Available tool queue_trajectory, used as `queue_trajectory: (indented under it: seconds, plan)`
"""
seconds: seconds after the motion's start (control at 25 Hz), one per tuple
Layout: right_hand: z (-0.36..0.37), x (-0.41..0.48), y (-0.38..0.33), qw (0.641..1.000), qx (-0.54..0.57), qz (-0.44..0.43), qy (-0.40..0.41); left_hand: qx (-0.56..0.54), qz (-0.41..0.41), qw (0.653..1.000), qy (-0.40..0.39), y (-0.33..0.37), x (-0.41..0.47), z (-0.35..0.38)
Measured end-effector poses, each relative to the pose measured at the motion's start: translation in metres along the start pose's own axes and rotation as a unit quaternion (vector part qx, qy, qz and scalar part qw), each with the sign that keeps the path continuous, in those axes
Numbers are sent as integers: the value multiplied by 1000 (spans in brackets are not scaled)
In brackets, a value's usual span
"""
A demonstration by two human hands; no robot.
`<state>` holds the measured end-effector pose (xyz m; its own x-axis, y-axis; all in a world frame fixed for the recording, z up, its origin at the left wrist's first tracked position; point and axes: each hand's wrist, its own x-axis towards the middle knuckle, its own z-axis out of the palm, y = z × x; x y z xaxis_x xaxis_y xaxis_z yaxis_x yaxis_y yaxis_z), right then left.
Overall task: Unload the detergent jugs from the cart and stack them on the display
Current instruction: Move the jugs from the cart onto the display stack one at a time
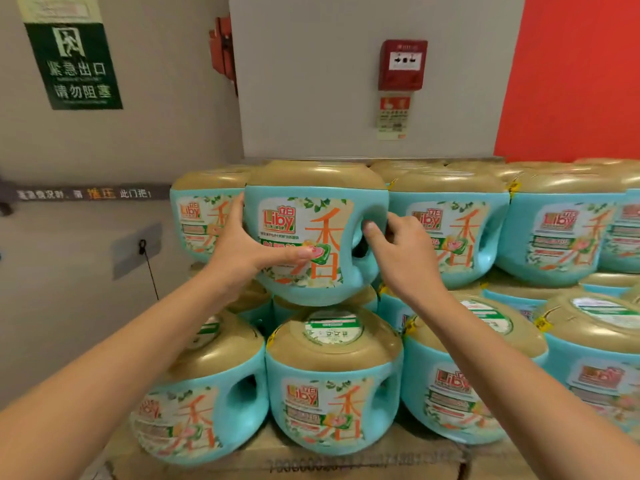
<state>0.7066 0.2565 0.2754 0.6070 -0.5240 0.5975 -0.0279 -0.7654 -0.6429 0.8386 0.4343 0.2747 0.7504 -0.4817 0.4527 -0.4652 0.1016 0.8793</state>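
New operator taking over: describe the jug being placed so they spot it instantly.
Below the red fire alarm box, find the top row of teal jugs. The held jug juts forward, left hand on its side, right hand at its handle.

A detergent jug [311, 233] is level with the upper row, between a left neighbour [204, 220] and a right neighbour [446, 230]. The left hand [242, 251] grips its left side, the right hand [401, 251] its right-side handle. A lower row [332, 379] stands in front, on cardboard boxes [346, 462].
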Motion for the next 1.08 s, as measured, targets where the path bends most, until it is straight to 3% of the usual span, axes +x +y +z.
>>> queue_trajectory:
  seconds: [0.32,0.44,0.56,0.72,0.84,1.08]
  plan:
    - [9,-4,14,998,19,-8,-51,4,-27,1000,-2,-41,24,10]
    - [-9,-14,28,995,56,-41,76,7,-38,999,10,-45,28,17]
    - [-32,-20,52,973,-11,-34,229,0,-37,999,24,-50,29,22]
    - [-50,-5,77,986,-18,75,149,54,-32,996,61,-50,23,22]
    - [-54,4,86,987,15,74,140,115,5,990,80,-49,18,22]
    - [-61,11,104,986,21,91,137,122,8,988,91,-51,12,22]
